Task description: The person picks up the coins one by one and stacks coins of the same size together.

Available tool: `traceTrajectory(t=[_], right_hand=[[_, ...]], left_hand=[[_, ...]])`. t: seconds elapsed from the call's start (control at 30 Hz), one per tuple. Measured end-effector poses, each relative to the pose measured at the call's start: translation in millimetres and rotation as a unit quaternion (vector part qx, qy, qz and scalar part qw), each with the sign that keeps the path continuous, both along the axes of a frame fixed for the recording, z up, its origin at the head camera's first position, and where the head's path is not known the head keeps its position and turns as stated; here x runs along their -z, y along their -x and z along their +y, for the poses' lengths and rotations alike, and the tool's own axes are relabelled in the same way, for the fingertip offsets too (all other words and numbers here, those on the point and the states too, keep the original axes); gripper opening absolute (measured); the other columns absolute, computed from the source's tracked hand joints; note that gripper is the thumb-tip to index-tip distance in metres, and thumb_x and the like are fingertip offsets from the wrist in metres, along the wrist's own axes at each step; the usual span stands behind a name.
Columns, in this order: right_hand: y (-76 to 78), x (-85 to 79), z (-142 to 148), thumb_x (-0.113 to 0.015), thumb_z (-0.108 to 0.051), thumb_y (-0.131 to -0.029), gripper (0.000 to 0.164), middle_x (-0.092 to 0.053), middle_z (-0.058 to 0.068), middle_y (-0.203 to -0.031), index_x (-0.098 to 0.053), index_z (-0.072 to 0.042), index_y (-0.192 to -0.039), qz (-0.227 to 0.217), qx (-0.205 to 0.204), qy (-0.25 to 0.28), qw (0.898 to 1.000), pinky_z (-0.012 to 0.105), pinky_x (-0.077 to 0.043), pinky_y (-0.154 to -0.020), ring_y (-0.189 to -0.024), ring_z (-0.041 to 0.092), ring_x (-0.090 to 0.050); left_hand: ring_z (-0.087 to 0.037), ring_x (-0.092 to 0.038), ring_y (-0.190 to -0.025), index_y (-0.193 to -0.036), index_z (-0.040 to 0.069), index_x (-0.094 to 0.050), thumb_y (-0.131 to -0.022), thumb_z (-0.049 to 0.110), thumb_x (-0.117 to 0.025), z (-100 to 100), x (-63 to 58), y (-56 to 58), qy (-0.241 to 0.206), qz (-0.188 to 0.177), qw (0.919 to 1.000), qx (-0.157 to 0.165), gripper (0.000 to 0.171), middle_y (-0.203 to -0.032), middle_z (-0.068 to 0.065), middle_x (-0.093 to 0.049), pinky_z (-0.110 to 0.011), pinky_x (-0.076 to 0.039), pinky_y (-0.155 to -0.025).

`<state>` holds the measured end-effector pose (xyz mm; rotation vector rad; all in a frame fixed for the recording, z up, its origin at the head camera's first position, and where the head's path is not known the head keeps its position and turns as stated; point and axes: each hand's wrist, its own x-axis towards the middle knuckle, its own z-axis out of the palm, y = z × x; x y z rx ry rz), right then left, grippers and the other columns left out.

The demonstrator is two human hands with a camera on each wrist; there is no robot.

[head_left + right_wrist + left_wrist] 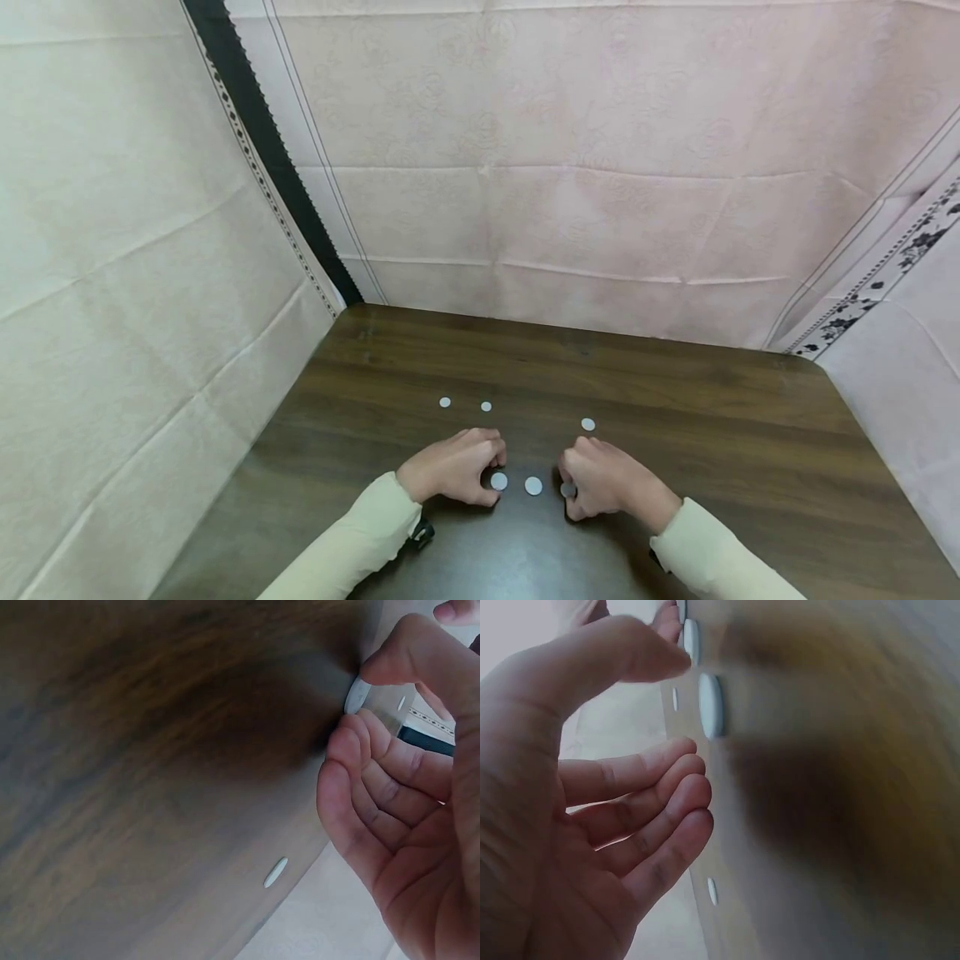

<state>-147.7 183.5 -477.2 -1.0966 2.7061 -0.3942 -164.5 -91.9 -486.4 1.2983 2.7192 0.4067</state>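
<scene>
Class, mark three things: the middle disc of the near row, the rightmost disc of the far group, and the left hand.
Middle near disc (533, 486): head view, centre of its pale upper face.
Rightmost far disc (588, 424): head view, centre of its upper face.
Left hand (456, 467): head view, back of the hand.

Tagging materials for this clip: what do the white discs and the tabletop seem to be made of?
White discs: perhaps plastic or painted wood, smooth and matte, judging by even, pale faces. Tabletop: wood or wood-look laminate with a slight sheen, given the dark streaked grain and soft glare.
</scene>
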Motion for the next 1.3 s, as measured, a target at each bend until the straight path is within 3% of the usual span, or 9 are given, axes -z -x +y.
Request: traceTrajectory(t=[0.13,0.27,0.43,0.57,0.87,1.3], right_hand=[[1.0,-0.1,3,-0.074,-0.006,-0.074,0.028,-0.015,-0.017,-0.056,-0.053,-0.019,-0.06,-0.02,0.002,0.025,0.999,0.02,-0.013,-0.048,-0.05,-0.002,-0.011],[3.0,1.4,6,-0.075,-0.006,-0.078,0.005,-0.042,-0.017,-0.054,-0.072,-0.011,-0.077,-0.041,0.003,0.049,0.998,0.018,-0.028,-0.047,-0.049,-0.007,-0.029],[4.7,6.1,13,-0.077,-0.008,-0.083,0.006,-0.071,-0.005,-0.075,-0.076,-0.008,-0.089,-0.055,0.0,0.073,0.996,0.017,-0.052,-0.061,-0.063,-0.008,-0.059],[6.0,8.9,15,-0.077,-0.008,-0.086,0.005,-0.073,-0.003,-0.077,-0.076,-0.007,-0.091,-0.062,-0.002,0.087,0.994,0.018,-0.054,-0.063,-0.067,-0.006,-0.062],[4.1,11.0,19,-0.079,-0.008,-0.086,0.009,-0.067,-0.008,-0.071,-0.071,-0.011,-0.081,-0.06,0.005,0.1,0.993,0.017,-0.05,-0.058,-0.061,-0.008,-0.054],[0.1,12.8,27,-0.078,-0.008,-0.086,0.014,-0.061,-0.014,-0.069,-0.069,-0.014,-0.078,-0.061,0.003,0.116,0.991,0.016,-0.047,-0.055,-0.059,-0.009,-0.05]], left_hand=[[-0.004,-0.056,-0.084,-0.1,0.011,-0.073,-0.084,0.026,-0.08,10,-4.8,2.0,-0.017,-0.004,0.9998,0.009,0.023,-0.097,0.004,-0.065,-0.016,-0.049,-0.076],[-0.004,-0.054,-0.085,-0.103,0.011,-0.074,-0.086,0.026,-0.08,23,-8.9,1.5,-0.02,-0.012,0.9997,0.012,0.024,-0.098,0.004,-0.065,-0.015,-0.048,-0.077],[-0.004,-0.051,-0.083,-0.103,0.012,-0.073,-0.088,0.027,-0.078,40,-9.2,0.4,-0.012,-0.015,0.9997,0.017,0.022,-0.097,0.005,-0.063,-0.015,-0.043,-0.073],[-0.003,-0.05,-0.08,-0.1,0.013,-0.072,-0.089,0.026,-0.078,51,-8.0,0.9,-0.009,-0.01,0.9997,0.02,0.018,-0.096,0.006,-0.062,-0.013,-0.041,-0.071],[-0.002,-0.05,-0.078,-0.097,0.012,-0.072,-0.086,0.025,-0.082,69,-5.8,2.1,0.004,0.005,0.9993,0.036,0.019,-0.095,0.004,-0.063,-0.012,-0.041,-0.068],[-0.003,-0.046,-0.073,-0.088,0.016,-0.071,-0.087,0.019,-0.084,87,2.8,-0.4,-0.006,-0.036,0.9991,0.023,0.013,-0.087,0.006,-0.057,-0.012,-0.037,-0.062]])
